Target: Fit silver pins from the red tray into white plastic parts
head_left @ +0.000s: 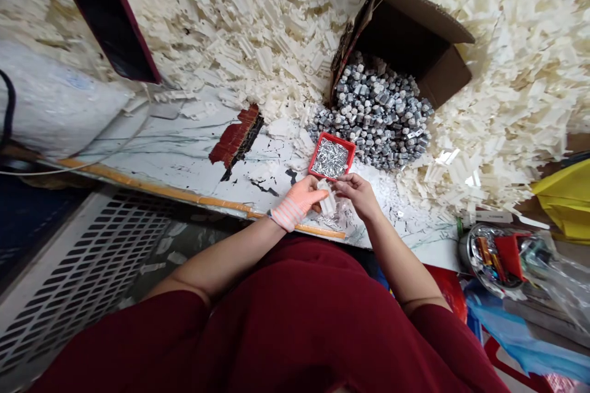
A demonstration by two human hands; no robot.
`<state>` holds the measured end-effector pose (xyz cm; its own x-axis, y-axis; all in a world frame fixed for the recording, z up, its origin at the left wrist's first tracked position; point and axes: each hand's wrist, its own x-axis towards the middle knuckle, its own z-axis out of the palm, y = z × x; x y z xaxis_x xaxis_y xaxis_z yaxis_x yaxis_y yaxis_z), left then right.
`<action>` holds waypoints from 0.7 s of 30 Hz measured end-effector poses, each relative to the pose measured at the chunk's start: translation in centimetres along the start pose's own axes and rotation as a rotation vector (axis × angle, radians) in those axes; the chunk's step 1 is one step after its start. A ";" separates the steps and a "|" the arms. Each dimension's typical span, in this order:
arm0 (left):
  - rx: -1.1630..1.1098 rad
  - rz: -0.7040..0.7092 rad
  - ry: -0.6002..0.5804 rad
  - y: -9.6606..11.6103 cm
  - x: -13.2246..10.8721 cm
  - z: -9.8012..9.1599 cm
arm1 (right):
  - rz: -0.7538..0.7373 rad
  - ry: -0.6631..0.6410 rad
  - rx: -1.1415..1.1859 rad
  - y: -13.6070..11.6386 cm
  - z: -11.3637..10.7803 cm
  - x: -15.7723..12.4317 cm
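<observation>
My left hand (298, 202), in an orange striped glove, is closed on a white plastic piece (327, 201) near the table's front edge. Bare and just to its right, my right hand (357, 193) has its thumb and fingertips pinched together beside that piece; anything between them is too small to make out. Right behind both hands stands a small red tray (351, 153) filled with thin silvery metal pins (330, 158). A few loose pins lie on the table below the white piece.
Behind the tray, an open cardboard box (445, 77) on its side spills grey cylindrical parts (382, 110). Heaps of white plastic pieces (267, 31) surround it. A phone (108, 18) stands at left; a metal bowl (470, 258) of odds and ends sits at right.
</observation>
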<state>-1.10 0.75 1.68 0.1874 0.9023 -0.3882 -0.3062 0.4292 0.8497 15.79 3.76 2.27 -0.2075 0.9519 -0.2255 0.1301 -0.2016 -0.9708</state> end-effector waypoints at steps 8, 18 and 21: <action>-0.037 -0.089 0.015 -0.7 -0.1 -0.1 | -0.134 0.255 -0.677 1.8 -7.3 -5.1; -0.040 -0.145 -0.054 -1.6 -0.7 0.1 | 0.045 -0.021 -1.121 6.2 -5.5 -9.5; 0.010 -0.144 -0.029 -1.8 -0.8 0.6 | 0.013 0.026 -1.162 7.0 -4.0 -8.6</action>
<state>-0.13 -0.78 0.73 0.2558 0.8297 -0.4962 -0.2645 0.5537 0.7896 22.38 -4.87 -2.27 -0.1816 0.9585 -0.2200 0.9461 0.1092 -0.3049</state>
